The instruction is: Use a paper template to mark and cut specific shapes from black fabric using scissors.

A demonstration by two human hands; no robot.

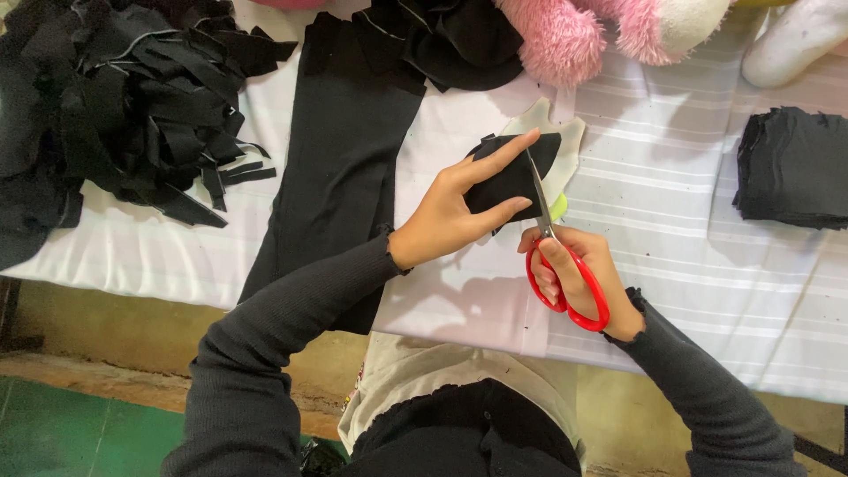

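A white striped cloth (689, 177) covers the table. A long black fabric strip (340, 159) drapes over its edge; ragged scraps (115, 97) pile at left, a neat stack (791, 168) at right. The left hand (442, 216) pinches a black piece (512, 177) over a pale template (565, 150). The right hand (579, 274) grips red-handled scissors (556, 256), blades against the piece.

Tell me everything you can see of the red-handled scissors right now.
The scissors have glossy red plastic loop handles and slim grey metal blades. The right hand grips them, fingers through the loops. The blades point up and away from the person, running along the right edge of the black fabric piece that the left hand pinches. They are held over the white striped cloth, with a pale template piece behind the fabric.
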